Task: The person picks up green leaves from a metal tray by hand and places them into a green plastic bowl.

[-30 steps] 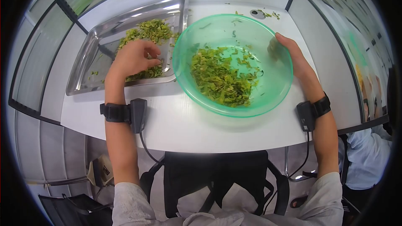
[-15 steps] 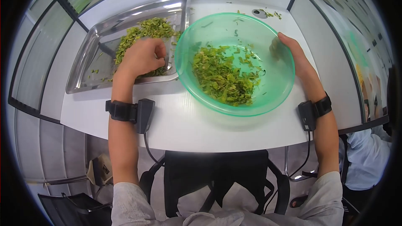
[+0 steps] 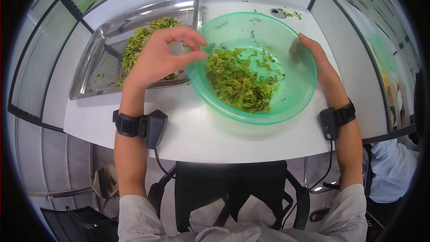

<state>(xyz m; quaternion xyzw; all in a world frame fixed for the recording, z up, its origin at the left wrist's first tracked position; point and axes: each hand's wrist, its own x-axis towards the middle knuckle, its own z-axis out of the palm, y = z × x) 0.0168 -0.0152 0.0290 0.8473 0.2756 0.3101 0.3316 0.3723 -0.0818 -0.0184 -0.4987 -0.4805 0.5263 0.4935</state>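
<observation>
A translucent green plastic bowl (image 3: pixel 251 118) stands tilted toward me on the table, with a heap of chopped green leaves (image 3: pixel 239 80) inside. My right hand (image 3: pixel 313 54) grips its right rim, the thumb on top and the fingers showing through the wall from outside. At the bowl's left rim is my left hand (image 3: pixel 168 56), thumb and fingers apart with nothing between them, its fingertips slightly blurred. Under and behind that hand lies a metal tray (image 3: pixel 83 78) holding more chopped leaves (image 3: pixel 134 47), partly hidden by the hand and wrist.
Leaf scraps (image 3: pixel 293 14) lie near a round cable grommet (image 3: pixel 278 13) at the back right of the white table (image 3: pixel 201 145). Low partitions enclose the table. A black device (image 3: pixel 156 127) with a cable is strapped on each forearm. Someone in a light blue garment (image 3: pixel 394 170) sits at the right.
My left hand has moved right from over the tray to the bowl's left rim, and its fingers have spread. The right hand has stayed on the bowl.
</observation>
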